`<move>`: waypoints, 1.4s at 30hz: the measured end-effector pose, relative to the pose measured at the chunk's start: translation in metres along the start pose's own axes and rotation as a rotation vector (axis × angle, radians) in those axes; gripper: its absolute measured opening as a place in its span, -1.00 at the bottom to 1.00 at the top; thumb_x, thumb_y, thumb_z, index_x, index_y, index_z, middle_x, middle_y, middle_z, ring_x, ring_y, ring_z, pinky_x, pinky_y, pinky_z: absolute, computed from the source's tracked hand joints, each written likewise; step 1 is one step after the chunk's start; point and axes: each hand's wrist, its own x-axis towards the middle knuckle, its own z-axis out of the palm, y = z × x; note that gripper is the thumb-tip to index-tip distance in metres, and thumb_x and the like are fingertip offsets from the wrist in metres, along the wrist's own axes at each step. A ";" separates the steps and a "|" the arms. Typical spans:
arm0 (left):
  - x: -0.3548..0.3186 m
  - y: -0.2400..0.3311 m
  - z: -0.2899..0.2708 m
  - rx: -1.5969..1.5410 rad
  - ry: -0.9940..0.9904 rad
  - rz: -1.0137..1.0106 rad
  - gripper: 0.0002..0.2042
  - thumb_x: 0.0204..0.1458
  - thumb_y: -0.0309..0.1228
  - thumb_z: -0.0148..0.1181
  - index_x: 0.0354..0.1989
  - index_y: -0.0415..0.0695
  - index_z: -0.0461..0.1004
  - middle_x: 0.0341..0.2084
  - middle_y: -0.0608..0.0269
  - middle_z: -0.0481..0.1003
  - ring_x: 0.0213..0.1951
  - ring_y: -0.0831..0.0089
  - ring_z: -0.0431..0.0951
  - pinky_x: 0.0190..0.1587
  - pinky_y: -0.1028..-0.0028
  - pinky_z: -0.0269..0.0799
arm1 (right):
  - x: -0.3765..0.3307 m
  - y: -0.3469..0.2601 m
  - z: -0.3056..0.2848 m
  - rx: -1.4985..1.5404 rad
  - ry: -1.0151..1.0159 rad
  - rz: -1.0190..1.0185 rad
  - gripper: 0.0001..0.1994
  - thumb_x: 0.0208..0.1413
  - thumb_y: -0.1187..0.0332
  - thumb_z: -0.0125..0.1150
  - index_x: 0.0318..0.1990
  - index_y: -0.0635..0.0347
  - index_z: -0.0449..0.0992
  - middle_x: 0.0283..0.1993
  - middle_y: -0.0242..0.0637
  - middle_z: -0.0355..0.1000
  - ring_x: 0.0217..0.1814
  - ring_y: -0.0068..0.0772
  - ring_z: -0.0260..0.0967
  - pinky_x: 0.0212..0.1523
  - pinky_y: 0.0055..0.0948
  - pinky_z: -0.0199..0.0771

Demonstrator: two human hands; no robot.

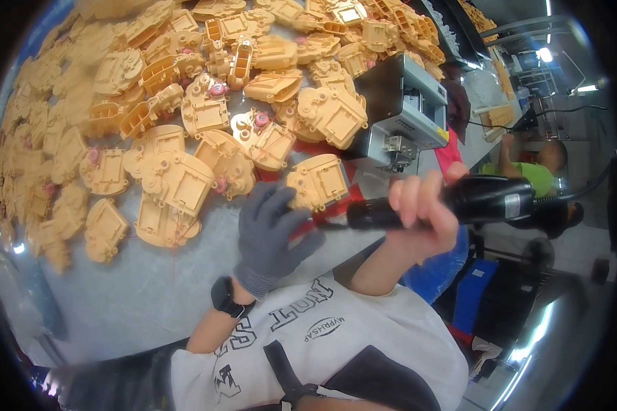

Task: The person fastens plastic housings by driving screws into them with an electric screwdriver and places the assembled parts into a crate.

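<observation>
Black power screwdriver clenched in right grip (gloved left hand released, beside its tip)

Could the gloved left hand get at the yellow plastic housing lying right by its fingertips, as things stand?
Probably yes. The left hand is open and holds nothing, its fingertips next to the yellow housing on the grey table; nothing lies between. The right hand, gripping the black power screwdriver, stays off to the side.

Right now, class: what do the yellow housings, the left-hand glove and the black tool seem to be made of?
Yellow housings: likely moulded plastic, matte, with ribs and screw posts. Glove on the left hand: grey knitted fabric, ribbed cuff. Black tool in the right hand: probably hard plastic casing, slightly glossy.
</observation>
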 end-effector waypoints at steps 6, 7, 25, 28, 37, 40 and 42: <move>0.000 -0.002 0.003 0.170 0.014 0.021 -0.47 -0.41 -0.28 0.41 -0.15 0.02 0.38 -0.03 0.04 0.28 0.03 -0.07 0.23 -0.01 0.10 0.21 | 0.005 -0.011 -0.014 -0.233 0.085 -0.122 -0.57 -0.17 0.50 -0.04 -0.04 0.20 0.12 -0.61 -0.32 0.14 -0.65 -0.43 0.16 -0.47 -0.38 0.24; 0.000 -0.002 0.004 0.138 0.020 0.025 -0.50 -0.39 -0.30 0.40 -0.17 0.01 0.40 -0.04 0.04 0.29 0.04 -0.07 0.23 0.00 0.10 0.21 | 0.004 -0.010 -0.013 -0.232 0.087 -0.122 -0.57 -0.17 0.50 -0.04 -0.04 0.20 0.12 -0.61 -0.32 0.14 -0.65 -0.43 0.16 -0.47 -0.38 0.24; 0.002 0.002 -0.008 -0.006 0.019 -0.009 -0.76 -0.28 -0.47 0.27 -0.34 -0.02 0.51 -0.12 0.13 0.36 0.01 0.00 0.27 -0.05 0.22 0.27 | -0.006 0.010 0.004 0.007 -0.008 0.022 -0.52 -0.22 0.53 -0.03 -0.02 0.20 0.12 -0.62 -0.30 0.18 -0.67 -0.40 0.20 -0.46 -0.35 0.30; 0.004 0.002 -0.008 -0.026 0.018 0.001 -0.75 -0.28 -0.48 0.27 -0.33 -0.02 0.50 -0.13 0.13 0.36 0.00 0.01 0.27 -0.06 0.23 0.27 | -0.006 0.011 0.005 0.018 -0.014 0.025 -0.54 -0.22 0.53 -0.03 -0.04 0.20 0.13 -0.61 -0.30 0.18 -0.67 -0.40 0.20 -0.46 -0.35 0.30; 0.001 -0.001 -0.005 -0.042 -0.009 0.011 -0.74 -0.33 -0.48 0.29 -0.35 -0.04 0.51 -0.10 0.07 0.39 0.04 -0.04 0.27 0.02 0.15 0.22 | -0.004 0.009 0.008 0.039 -0.028 0.006 -0.61 -0.18 0.52 -0.03 -0.11 0.18 0.12 -0.60 -0.31 0.19 -0.66 -0.40 0.20 -0.44 -0.35 0.30; 0.000 -0.001 -0.004 -0.034 0.015 0.003 -0.71 -0.35 -0.49 0.30 -0.33 -0.04 0.49 -0.08 0.07 0.37 0.04 -0.04 0.27 0.01 0.15 0.22 | -0.004 0.009 0.008 0.052 -0.029 0.005 -0.61 -0.18 0.52 -0.03 -0.10 0.18 0.13 -0.59 -0.31 0.19 -0.66 -0.40 0.20 -0.44 -0.35 0.29; 0.001 0.002 -0.006 -0.025 0.040 -0.018 -0.69 -0.36 -0.49 0.31 -0.32 -0.04 0.48 -0.07 0.07 0.36 0.04 -0.04 0.27 0.01 0.16 0.22 | -0.003 0.008 0.009 0.064 -0.035 -0.005 -0.60 -0.17 0.52 -0.03 -0.09 0.18 0.13 -0.59 -0.31 0.19 -0.65 -0.41 0.20 -0.44 -0.35 0.29</move>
